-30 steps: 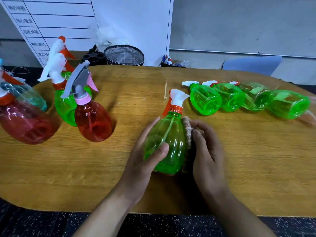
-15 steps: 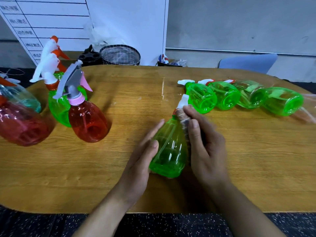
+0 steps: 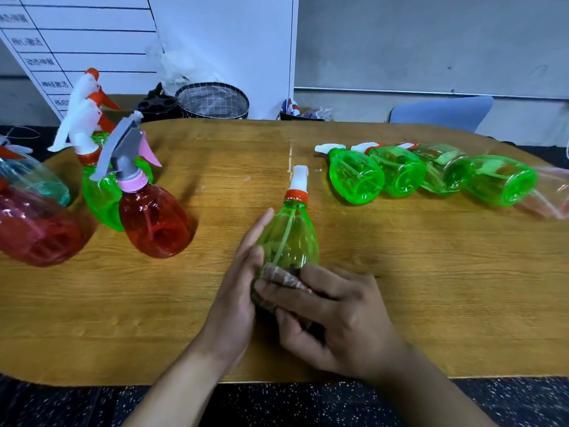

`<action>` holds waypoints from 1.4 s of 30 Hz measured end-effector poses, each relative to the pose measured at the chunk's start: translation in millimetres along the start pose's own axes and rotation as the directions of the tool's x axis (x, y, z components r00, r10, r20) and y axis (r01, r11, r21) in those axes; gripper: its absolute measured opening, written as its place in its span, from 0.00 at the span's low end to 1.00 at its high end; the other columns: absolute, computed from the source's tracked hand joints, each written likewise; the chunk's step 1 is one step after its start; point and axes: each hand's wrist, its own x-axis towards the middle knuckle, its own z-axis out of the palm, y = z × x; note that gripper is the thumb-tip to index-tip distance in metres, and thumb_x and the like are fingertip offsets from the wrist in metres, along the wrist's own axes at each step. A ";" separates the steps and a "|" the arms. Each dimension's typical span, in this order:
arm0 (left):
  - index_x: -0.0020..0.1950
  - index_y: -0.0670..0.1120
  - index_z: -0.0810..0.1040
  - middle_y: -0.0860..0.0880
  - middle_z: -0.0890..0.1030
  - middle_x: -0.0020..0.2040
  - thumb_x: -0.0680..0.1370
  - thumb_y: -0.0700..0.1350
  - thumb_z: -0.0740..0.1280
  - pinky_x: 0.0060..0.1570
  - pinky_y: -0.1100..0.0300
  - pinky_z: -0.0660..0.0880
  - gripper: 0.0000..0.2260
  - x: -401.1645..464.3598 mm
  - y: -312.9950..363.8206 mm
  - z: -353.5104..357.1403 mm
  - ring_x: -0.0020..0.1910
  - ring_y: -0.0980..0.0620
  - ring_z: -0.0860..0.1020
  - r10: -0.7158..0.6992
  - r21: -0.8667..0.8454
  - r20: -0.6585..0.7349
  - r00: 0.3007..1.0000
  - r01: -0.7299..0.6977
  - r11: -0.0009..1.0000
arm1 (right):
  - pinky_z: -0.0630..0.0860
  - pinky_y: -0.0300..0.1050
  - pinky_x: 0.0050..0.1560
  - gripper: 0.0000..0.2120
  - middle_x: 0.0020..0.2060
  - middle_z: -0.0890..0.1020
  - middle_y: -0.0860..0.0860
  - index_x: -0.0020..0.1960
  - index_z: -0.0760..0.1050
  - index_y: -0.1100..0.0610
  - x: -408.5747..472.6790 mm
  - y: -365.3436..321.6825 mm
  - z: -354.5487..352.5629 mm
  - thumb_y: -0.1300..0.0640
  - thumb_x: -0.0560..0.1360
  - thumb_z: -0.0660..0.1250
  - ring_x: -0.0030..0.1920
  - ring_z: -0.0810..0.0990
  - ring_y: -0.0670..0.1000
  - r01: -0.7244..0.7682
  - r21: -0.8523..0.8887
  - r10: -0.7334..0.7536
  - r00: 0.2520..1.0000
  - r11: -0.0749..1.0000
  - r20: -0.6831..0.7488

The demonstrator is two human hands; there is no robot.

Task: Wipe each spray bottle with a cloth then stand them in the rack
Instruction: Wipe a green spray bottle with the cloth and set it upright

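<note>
Head view, and it's the only one. A green spray bottle (image 3: 288,238) is stood near the front middle of the wooden table (image 3: 431,272), white nozzle pointing away. It's steadied by the left hand (image 3: 237,291), laid flat against its left side with fingers straight, thumb on the front. A brownish cloth (image 3: 284,277) is pressed onto the lower front by the right hand (image 3: 335,322), pinched under curled fingers. The bottle's base is pretty much hidden behind both hands, and most of the cloth is covered too.

Four green bottles (image 3: 428,174) are laid in a row to the right. Standing red and green bottles (image 3: 135,204) are grouped left, the outermost cut off by the edge.
</note>
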 end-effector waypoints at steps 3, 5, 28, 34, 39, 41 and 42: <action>0.77 0.63 0.74 0.50 0.75 0.78 0.85 0.54 0.57 0.78 0.38 0.66 0.20 -1.4 -0.7 1.0 0.78 0.46 0.73 0.017 0.047 -0.010 1.000 -0.017 0.999 | 0.73 0.33 0.45 0.14 0.46 0.78 0.46 0.64 0.85 0.53 2.4 1.3 -3.4 0.56 0.80 0.69 0.43 0.75 0.36 -0.111 0.081 0.118 0.989 0.991 -0.093; 0.76 0.65 0.75 0.53 0.74 0.79 0.85 0.53 0.58 0.79 0.41 0.66 0.20 -1.8 -2.7 1.2 0.80 0.48 0.70 0.035 0.108 0.013 0.999 -0.037 0.993 | 0.70 0.32 0.43 0.16 0.45 0.75 0.46 0.67 0.82 0.52 8.5 9.5 -6.1 0.53 0.82 0.66 0.42 0.74 0.38 -0.276 0.107 0.291 0.941 0.955 -0.172; 0.78 0.62 0.70 0.71 0.69 0.78 0.86 0.52 0.55 0.75 0.72 0.62 0.20 -6.3 -7.0 4.9 0.80 0.69 0.62 0.063 0.295 0.127 0.990 -0.099 0.951 | 0.75 0.40 0.44 0.15 0.47 0.81 0.51 0.68 0.81 0.51 14.7 16.1 0.1 0.54 0.83 0.65 0.46 0.80 0.47 -0.482 0.225 0.527 0.820 0.847 -0.225; 0.79 0.64 0.72 0.51 0.70 0.82 0.85 0.56 0.59 0.81 0.35 0.59 0.21 -2.7 -5.5 -4.7 0.82 0.45 0.67 0.016 0.073 0.010 1.000 -0.016 0.997 | 0.70 0.32 0.44 0.15 0.44 0.75 0.46 0.66 0.83 0.53 1.6 -0.4 4.2 0.54 0.81 0.68 0.42 0.73 0.37 -0.230 0.091 0.239 0.966 0.969 -0.103; 0.77 0.64 0.74 0.47 0.75 0.78 0.84 0.54 0.58 0.80 0.35 0.62 0.21 -2.8 2.9 -4.6 0.78 0.41 0.73 -0.010 -0.070 -0.022 1.000 0.008 0.998 | 0.81 0.45 0.41 0.13 0.43 0.80 0.50 0.63 0.86 0.52 -3.7 -18.6 17.6 0.55 0.80 0.70 0.42 0.80 0.49 0.005 -0.039 -0.005 1.000 0.999 -0.018; 0.78 0.63 0.73 0.46 0.76 0.77 0.85 0.53 0.57 0.78 0.38 0.65 0.21 -3.8 4.8 -2.8 0.77 0.41 0.74 -0.021 -0.100 -0.023 1.000 0.019 0.995 | 0.76 0.35 0.44 0.13 0.43 0.77 0.47 0.63 0.85 0.52 0.1 -16.1 11.5 0.57 0.79 0.70 0.41 0.77 0.42 -0.078 0.081 0.085 0.994 0.994 -0.076; 0.79 0.62 0.72 0.47 0.76 0.77 0.85 0.53 0.57 0.76 0.40 0.69 0.21 -4.0 4.2 -2.2 0.77 0.42 0.74 -0.026 -0.107 -0.016 1.000 0.024 0.994 | 0.72 0.31 0.44 0.13 0.43 0.75 0.45 0.64 0.84 0.52 2.8 -13.2 7.8 0.57 0.80 0.69 0.41 0.75 0.39 -0.165 0.153 0.185 0.974 0.974 -0.128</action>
